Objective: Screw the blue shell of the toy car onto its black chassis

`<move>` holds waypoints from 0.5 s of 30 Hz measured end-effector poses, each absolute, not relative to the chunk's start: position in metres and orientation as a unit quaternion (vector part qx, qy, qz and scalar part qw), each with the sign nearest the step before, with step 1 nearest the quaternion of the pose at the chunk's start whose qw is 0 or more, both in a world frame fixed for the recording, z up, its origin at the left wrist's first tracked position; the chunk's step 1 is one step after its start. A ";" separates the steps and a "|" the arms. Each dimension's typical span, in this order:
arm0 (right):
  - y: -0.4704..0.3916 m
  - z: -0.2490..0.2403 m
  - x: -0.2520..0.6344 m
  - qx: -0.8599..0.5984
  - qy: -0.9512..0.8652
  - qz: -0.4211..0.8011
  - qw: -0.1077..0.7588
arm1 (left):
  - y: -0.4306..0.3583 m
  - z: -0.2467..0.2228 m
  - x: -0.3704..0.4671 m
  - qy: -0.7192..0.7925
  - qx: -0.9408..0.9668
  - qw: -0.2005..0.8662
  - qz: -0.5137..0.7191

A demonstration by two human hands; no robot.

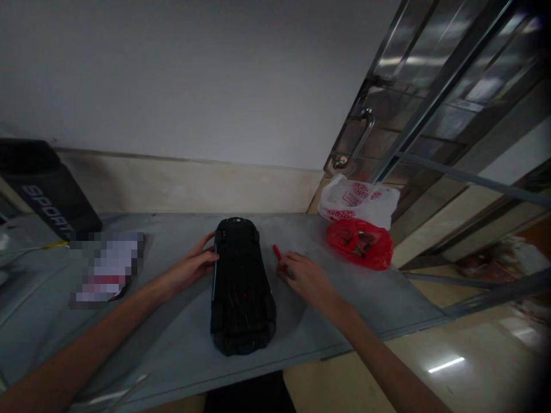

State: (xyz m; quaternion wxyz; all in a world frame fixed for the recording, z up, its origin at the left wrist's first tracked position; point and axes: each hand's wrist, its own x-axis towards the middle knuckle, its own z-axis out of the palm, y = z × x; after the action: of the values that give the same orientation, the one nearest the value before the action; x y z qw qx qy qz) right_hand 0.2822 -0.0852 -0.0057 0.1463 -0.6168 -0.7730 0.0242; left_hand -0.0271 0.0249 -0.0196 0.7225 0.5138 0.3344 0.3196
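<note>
Far left on the grey surface (172, 350): a black bag (47, 192) with white lettering, leaning toward the wall. Just right of it, a flat paper item (107, 267), blurred beyond reading. Next, the left hand (191, 268), fingers spread and loose, fingertips touching the left edge of the toy car (241, 287), grip released, nothing clasped. At the centre, the toy car itself: black, long and low, lying upside down with its flat underside up, lengthwise away from the viewer; narrower rounded end toward the wall, wider end near the front edge of the surface; dark wheels tucked at the four corners, a thin blue line along its left side, a tiny red dot on the underside, faint glints on the plastic. Just right of the car, a small red tool (276, 251), only its tip showing beyond the fingers. Then the right hand (303, 278), palm down, fingers curled at the red tool; whether clenched on it or merely resting against it, cannot tell. Further right, near the surface's corner, a red plastic bag (360, 242) with a white plastic bag (359, 201) printed in red behind it, the two touching. Beyond, a metal door (430, 86) with a curved handle.
</note>
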 end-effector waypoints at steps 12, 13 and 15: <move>-0.078 0.011 0.275 -0.584 -0.805 0.028 0.104 | 0.021 -0.012 -0.024 0.340 0.511 0.725 0.312; -0.077 0.013 0.274 -0.579 -0.807 0.037 0.111 | 0.022 -0.013 -0.025 0.340 0.515 0.722 0.311; -0.075 0.018 0.273 -0.572 -0.808 0.053 0.130 | 0.022 -0.014 -0.025 0.343 0.519 0.718 0.313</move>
State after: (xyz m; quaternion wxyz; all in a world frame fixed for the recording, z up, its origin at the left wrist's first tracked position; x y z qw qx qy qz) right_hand 0.2732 -0.0747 0.0180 0.1297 -0.5719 -0.8082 0.0531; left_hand -0.0252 0.0218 -0.0143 0.7183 0.5185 0.3426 0.3127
